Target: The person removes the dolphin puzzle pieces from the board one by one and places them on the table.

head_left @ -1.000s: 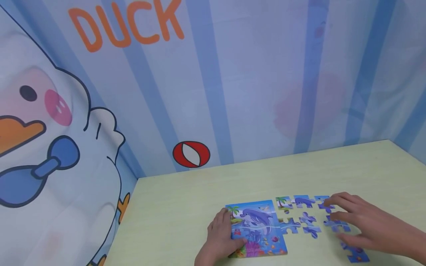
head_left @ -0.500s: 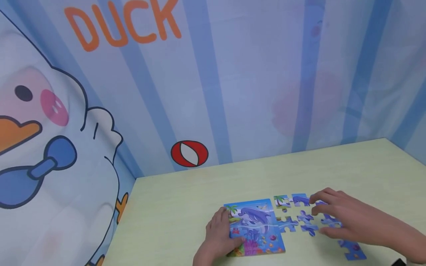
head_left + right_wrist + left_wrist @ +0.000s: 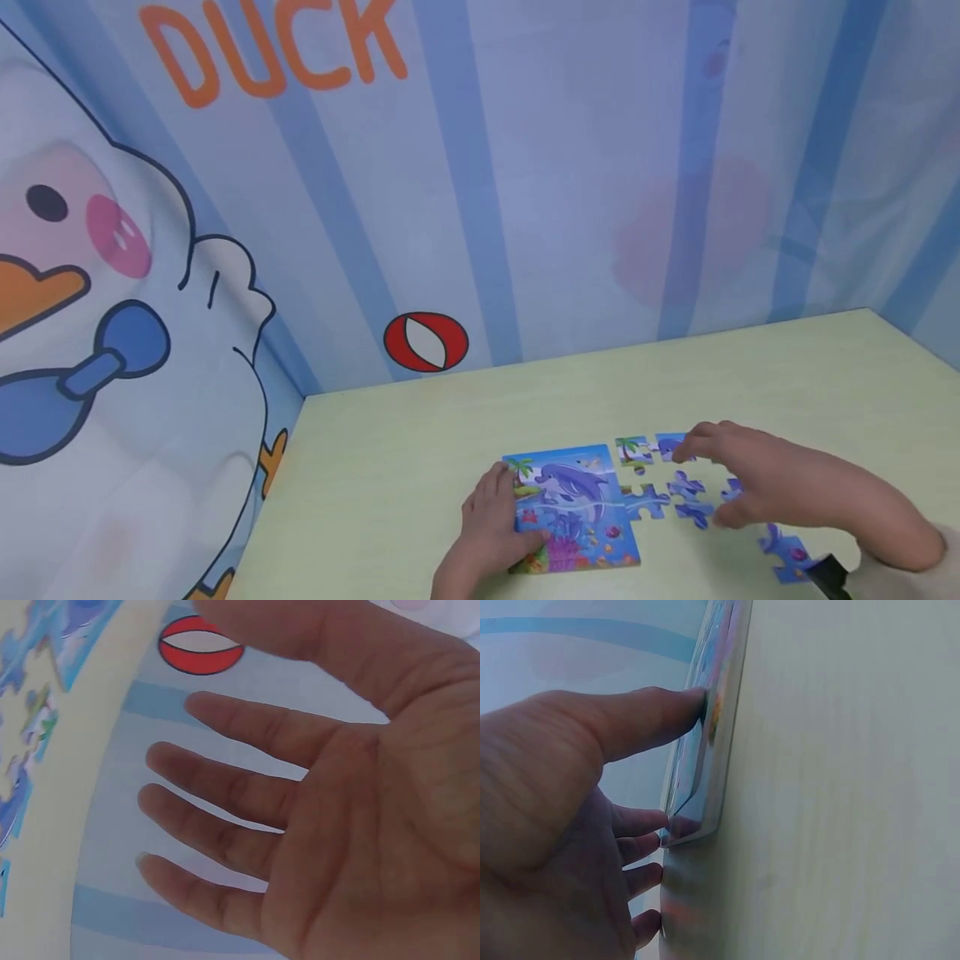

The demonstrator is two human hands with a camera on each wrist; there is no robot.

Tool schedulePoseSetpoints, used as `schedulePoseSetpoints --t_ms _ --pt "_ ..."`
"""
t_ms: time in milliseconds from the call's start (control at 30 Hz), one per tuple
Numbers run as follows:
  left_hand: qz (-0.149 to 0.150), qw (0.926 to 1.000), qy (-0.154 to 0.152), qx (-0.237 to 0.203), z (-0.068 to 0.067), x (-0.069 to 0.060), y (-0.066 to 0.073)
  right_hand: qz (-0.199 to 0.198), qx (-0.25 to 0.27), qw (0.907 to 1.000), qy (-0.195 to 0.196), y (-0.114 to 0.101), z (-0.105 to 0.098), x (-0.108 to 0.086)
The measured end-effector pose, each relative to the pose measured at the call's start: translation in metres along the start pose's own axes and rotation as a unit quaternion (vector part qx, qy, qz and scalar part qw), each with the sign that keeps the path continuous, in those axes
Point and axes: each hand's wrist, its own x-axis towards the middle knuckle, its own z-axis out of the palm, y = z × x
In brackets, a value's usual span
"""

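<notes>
A flat square board [image 3: 573, 521] with a dolphin picture lies on the table, and my left hand [image 3: 491, 529] rests along its left edge. In the left wrist view, the thumb [image 3: 652, 712] presses on the face of the board [image 3: 721, 757] near one corner, while the other fingers lie at its side. To the right are several loose jigsaw pieces, including a palm-tree piece [image 3: 630, 451] and a wavy blue piece [image 3: 647, 502] beside the board. My right hand [image 3: 780, 479] hovers over the pieces, fingers spread and holding nothing, hiding some of them.
The pale table [image 3: 390, 492] meets a striped blue backdrop [image 3: 570, 208] printed with a duck and a red ball [image 3: 401, 337]. A lower-right piece [image 3: 787, 560] lies near a dark strap [image 3: 828, 575] at my right sleeve [image 3: 907, 575].
My right hand has moved left across the loose pieces, now over the top-middle and centre ones. My left hand stays on the board.
</notes>
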Motion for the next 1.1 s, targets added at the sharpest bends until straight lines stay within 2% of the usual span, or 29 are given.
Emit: schedulePoseSetpoints --t_ms 200,467,700,800,933,1100 --pt "0.002 1.0 0.006 0.0 -0.001 0.0 -0.001 -0.005 0.042 0.9988 0.023 -0.011 -0.001 0.001" --pt "0.004 1.0 0.002 0.0 0.0 0.001 -0.002 -0.087 0.064 0.9911 0.077 -0.019 0.01 0.0" --pt "0.006 0.9999 0.002 -0.01 0.002 0.003 -0.001 -0.108 0.078 0.9822 0.132 -0.03 0.019 0.003" --pt "0.003 1.0 -0.003 -0.009 0.0 0.003 0.002 -0.122 0.085 0.9753 0.163 -0.036 0.024 0.008" --pt "0.003 1.0 -0.008 -0.003 -0.001 0.003 0.003 -0.135 0.099 0.9688 0.182 -0.043 0.034 0.019" --pt "0.0 1.0 -0.009 -0.002 0.0 0.002 0.0 -0.138 0.108 0.9705 0.166 -0.049 0.051 0.041"
